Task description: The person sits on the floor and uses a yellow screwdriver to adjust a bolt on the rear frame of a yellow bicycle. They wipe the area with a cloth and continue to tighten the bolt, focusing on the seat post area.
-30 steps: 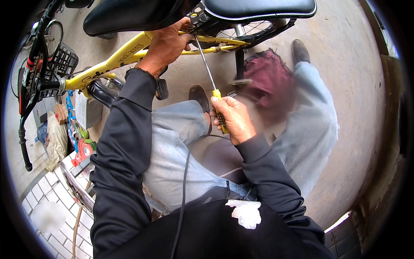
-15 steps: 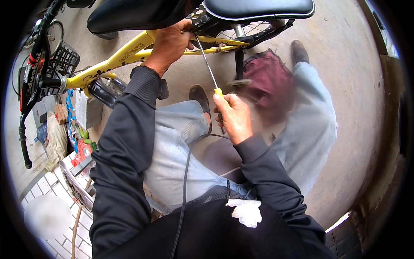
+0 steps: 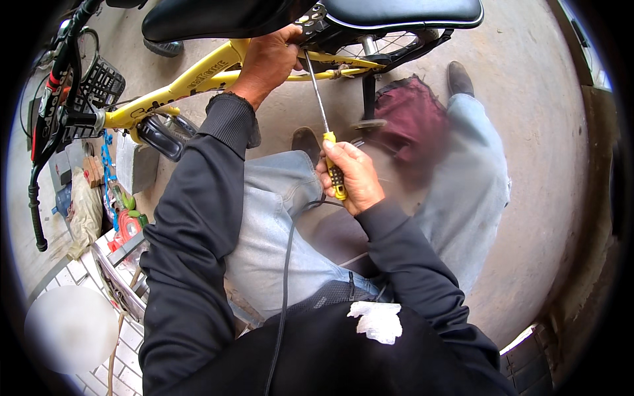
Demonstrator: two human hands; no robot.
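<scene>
**Screwdriver at work under a yellow bicycle's saddle**

Bare concrete floor (image 3: 528,218) fills the scene from 1 to 5 o'clock, the widest open room in view, ending at a dark wall edge along the right rim. At 12 o'clock a yellow bicycle (image 3: 198,76) stands across the top, its black saddle (image 3: 403,12) cut by the upper edge and its black handlebar (image 3: 46,125) curving down the left rim at 9 o'clock beside a black wire basket (image 3: 99,82). The left hand (image 3: 267,63) is wrapped shut around the yellow frame just below the saddle. The right hand (image 3: 353,178), near the centre, is clenched on the yellow-and-black handle of a screwdriver (image 3: 323,122), whose steel shaft runs up toward 12 o'clock to the fittings under the saddle. Both arms wear black sleeves; knees in pale blue jeans (image 3: 277,218) sit below and between the hands, close under the frame, leaving little free room there. A maroon cloth (image 3: 413,119) lies on the floor at 1 o'clock by the kickstand. At 8 o'clock, crowded against the left edge, lie small boxes and bright red, green and blue packages (image 3: 122,211), too small to tell apart, above white tiled paving (image 3: 72,280).
</scene>
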